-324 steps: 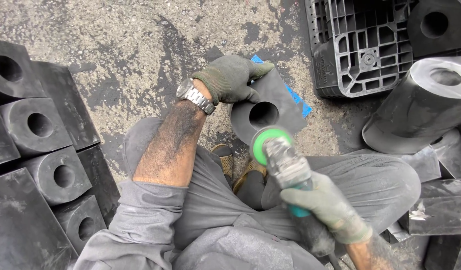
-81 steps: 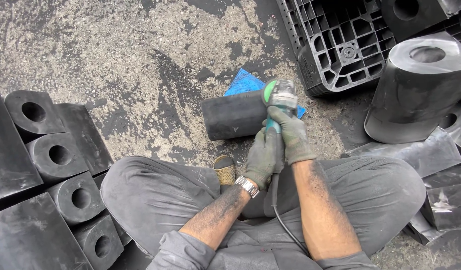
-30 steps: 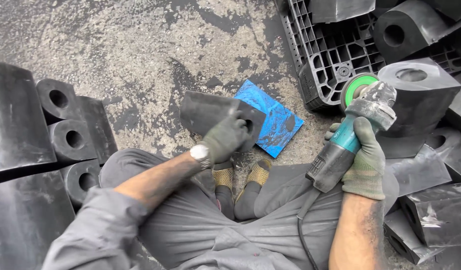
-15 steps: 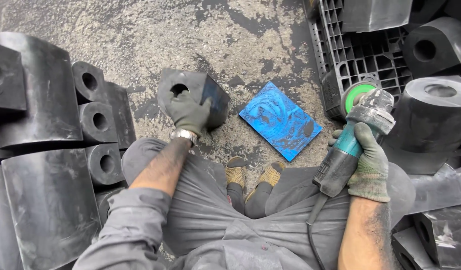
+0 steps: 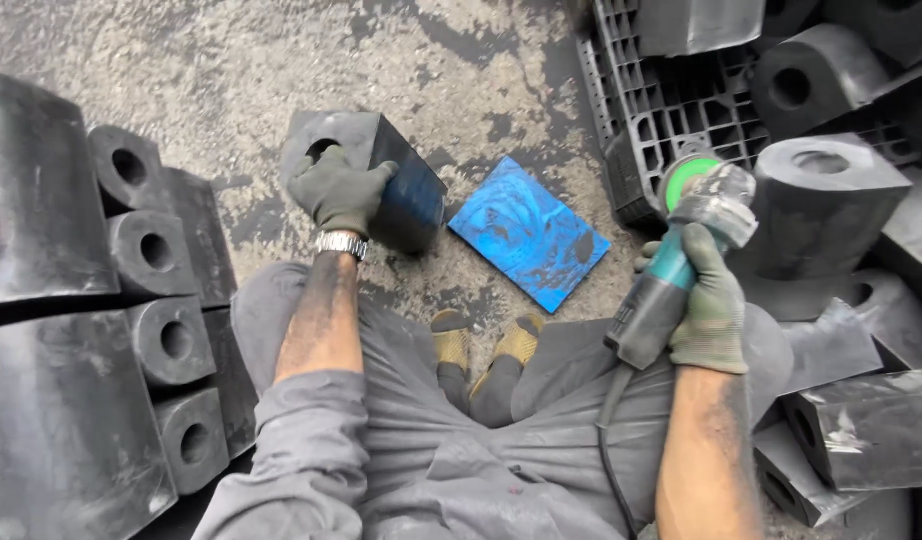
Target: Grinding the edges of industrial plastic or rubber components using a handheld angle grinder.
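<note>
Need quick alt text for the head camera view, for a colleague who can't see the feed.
Seated on a gritty floor, a person's gloved left hand grips a black rubber block with a round hole, while the gloved right hand holds an angle grinder raised. A blue pad lies between them; similar black blocks are stacked at both sides.

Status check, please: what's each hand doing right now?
Left hand grips black rubber block. Right hand holds angle grinder, raised clear. Blue pad between them.
</note>
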